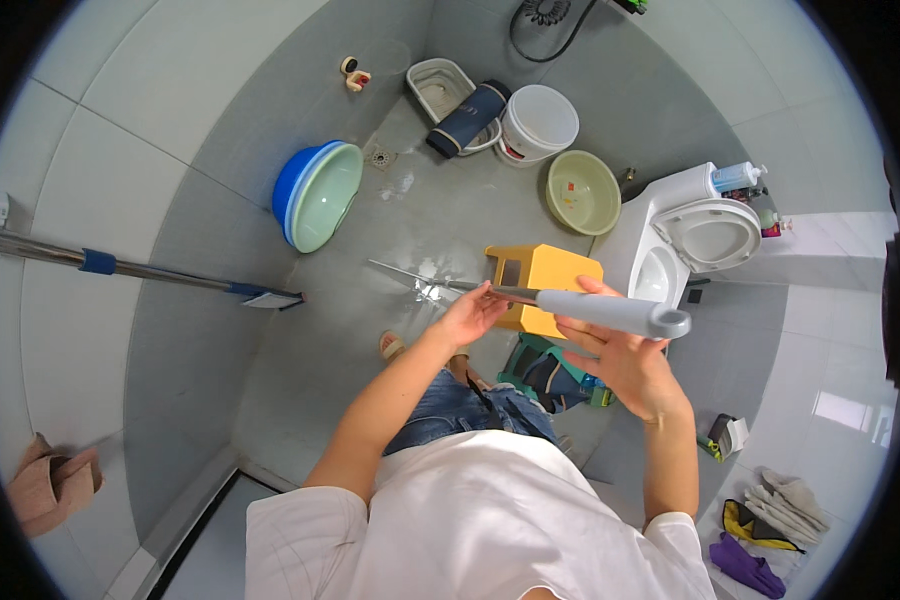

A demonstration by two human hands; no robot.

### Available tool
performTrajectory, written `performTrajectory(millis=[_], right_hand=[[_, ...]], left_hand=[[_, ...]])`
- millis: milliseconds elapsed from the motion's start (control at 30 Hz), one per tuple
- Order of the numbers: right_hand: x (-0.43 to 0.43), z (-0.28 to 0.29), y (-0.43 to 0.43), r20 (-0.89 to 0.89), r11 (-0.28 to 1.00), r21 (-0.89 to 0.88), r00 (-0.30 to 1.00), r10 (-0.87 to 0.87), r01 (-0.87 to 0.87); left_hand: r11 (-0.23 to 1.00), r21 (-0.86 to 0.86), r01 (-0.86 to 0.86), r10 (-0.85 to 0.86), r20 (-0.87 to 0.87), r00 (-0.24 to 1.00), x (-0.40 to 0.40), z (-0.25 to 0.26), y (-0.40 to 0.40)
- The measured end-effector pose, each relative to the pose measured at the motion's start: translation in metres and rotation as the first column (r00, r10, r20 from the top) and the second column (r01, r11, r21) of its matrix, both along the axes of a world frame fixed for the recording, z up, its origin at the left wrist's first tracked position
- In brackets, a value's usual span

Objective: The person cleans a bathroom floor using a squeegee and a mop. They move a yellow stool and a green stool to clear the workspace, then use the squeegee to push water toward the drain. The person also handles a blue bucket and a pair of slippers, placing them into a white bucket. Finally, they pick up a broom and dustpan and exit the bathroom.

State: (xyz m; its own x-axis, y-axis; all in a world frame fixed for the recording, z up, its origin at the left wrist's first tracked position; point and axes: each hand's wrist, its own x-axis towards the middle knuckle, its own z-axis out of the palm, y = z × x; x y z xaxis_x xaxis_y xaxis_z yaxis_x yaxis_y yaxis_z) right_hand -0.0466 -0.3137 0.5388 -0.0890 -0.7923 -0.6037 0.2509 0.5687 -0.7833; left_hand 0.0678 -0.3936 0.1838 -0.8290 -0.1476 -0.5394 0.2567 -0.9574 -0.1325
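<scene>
A long-handled tool with a metal pole and a thick grey grip slants across the view. My left hand pinches the pole between thumb and fingers, below the grip. Beneath the grip, my right hand is spread, its thumb on the far side and its fingers on the near side; whether it touches the grip cannot be told. The pole's far end runs down to a thin, pale piece over the wet floor, its shape unclear. A yellow plastic stool stands partly behind the grip.
Green and blue basins lean at the left wall, near a floor drain and a flat mop. Farther back are a grey basin, a lidded white bucket and an olive basin. A toilet stands right.
</scene>
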Motion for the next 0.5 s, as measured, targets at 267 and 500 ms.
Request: performTrajectory(millis=[267, 500], right_hand=[[0.054, -0.045, -0.021, -0.744, 0.818, -0.332, 0.663, 0.078, -0.469], [0.094, -0.146, -0.061, -0.549, 0.749, -0.523, 0.833, 0.070, -0.408]], left_hand=[[0.636, -0.669, 0.385, 0.056, 0.537, 0.842, 0.105, 0.120, -0.019], [-0.002, -1.000, 0.013, 0.423, 0.011, 0.906, 0.151, 0.306, -0.022]])
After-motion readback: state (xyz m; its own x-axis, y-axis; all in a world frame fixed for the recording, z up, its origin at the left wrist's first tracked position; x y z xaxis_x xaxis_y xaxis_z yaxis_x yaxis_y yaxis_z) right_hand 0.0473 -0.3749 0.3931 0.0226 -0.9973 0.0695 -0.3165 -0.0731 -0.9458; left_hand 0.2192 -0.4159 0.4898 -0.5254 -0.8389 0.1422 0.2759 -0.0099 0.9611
